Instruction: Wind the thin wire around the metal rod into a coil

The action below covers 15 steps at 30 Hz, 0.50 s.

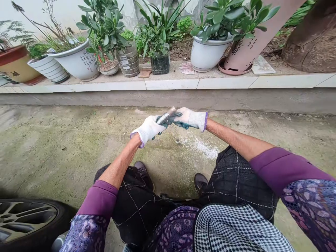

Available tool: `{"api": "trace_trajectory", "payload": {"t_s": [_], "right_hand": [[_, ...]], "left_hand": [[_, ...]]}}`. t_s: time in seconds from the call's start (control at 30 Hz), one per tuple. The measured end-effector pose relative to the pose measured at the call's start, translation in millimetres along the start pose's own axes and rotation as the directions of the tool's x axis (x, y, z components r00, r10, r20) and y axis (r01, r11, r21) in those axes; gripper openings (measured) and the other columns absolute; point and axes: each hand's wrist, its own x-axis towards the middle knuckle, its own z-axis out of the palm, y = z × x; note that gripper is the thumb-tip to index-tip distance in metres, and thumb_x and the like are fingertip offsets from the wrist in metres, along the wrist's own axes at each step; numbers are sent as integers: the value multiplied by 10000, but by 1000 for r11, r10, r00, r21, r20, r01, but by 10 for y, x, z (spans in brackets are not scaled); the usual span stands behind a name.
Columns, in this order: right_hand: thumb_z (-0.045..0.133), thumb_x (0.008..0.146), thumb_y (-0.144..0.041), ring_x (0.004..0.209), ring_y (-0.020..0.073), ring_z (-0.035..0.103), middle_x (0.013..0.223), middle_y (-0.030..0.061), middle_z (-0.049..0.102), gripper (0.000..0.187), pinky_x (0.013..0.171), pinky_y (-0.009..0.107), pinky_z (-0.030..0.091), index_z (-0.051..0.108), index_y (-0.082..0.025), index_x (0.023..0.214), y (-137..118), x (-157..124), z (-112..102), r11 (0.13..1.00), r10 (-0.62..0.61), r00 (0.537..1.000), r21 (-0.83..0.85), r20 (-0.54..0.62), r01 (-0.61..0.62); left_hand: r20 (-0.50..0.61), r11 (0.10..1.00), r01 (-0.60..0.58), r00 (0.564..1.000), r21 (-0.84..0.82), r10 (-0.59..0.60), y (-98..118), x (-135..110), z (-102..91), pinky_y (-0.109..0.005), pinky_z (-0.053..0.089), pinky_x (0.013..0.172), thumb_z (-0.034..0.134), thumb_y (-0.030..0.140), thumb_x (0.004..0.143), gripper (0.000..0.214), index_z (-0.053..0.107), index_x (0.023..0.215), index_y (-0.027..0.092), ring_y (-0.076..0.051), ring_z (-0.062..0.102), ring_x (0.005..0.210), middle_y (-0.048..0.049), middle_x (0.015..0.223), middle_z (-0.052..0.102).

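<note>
My left hand [152, 129], in a white knit glove with a dark green palm, is closed around a silvery threaded metal bolt [163, 119]. The bolt is tilted, its upper end pointing away to the right. At that blurred upper end, my right hand [185, 118], gloved the same way, has its fingers bent in against the bolt. The two hands meet in front of me, above the concrete ground. Below them lies a small pale round piece [177, 141], too blurred to name, beside a scatter of white powder [206, 148].
A low tiled ledge [170, 85] runs across the far side, bearing several potted plants, among them a white pot [206, 54] and a pink planter [240, 52]. A tree trunk [312, 38] stands at the right. A car wheel [26, 220] is close at the lower left.
</note>
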Motion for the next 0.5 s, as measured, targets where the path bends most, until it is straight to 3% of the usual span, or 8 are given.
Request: {"api": "trace_trajectory", "payload": {"t_s": [0.17, 0.27, 0.4, 0.5], "right_hand": [[540, 820, -225, 514, 84, 396, 566, -36, 489, 148, 504, 229, 318, 639, -162, 730, 1, 22, 157, 969, -138, 990, -207, -10, 133], [533, 829, -248, 546, 97, 416, 591, -26, 515, 169, 530, 237, 322, 653, -165, 744, 28, 65, 147, 945, -155, 988, -295, -17, 144], [494, 844, -240, 556, 102, 443, 644, -10, 570, 216, 548, 235, 335, 697, -167, 852, 62, 80, 27, 939, -129, 991, -325, -42, 108], [463, 852, -204, 592, 106, 472, 718, 11, 625, 254, 583, 233, 359, 711, -164, 891, 23, 27, -38, 930, -169, 985, -335, -30, 149]], "left_hand": [[-47, 981, 69, 996, -179, -79, -38, 128, 50, -178, 337, 363, 663, 189, 710, 237, 683, 939, 131, -64, 429, 417, 25, 567, 542], [-30, 954, 99, 993, -283, -112, -28, 145, 26, -178, 304, 356, 674, 177, 712, 311, 679, 1020, 130, -47, 371, 396, 48, 546, 504], [132, 834, 43, 991, -550, 36, -11, 108, -88, -170, 280, 375, 689, 252, 757, 490, 610, 1231, 159, -29, 297, 389, 91, 546, 404], [207, 738, 58, 972, -673, 113, -48, 123, -150, -175, 284, 384, 591, 430, 852, 496, 572, 1279, 177, -37, 273, 382, 95, 549, 369]]}}
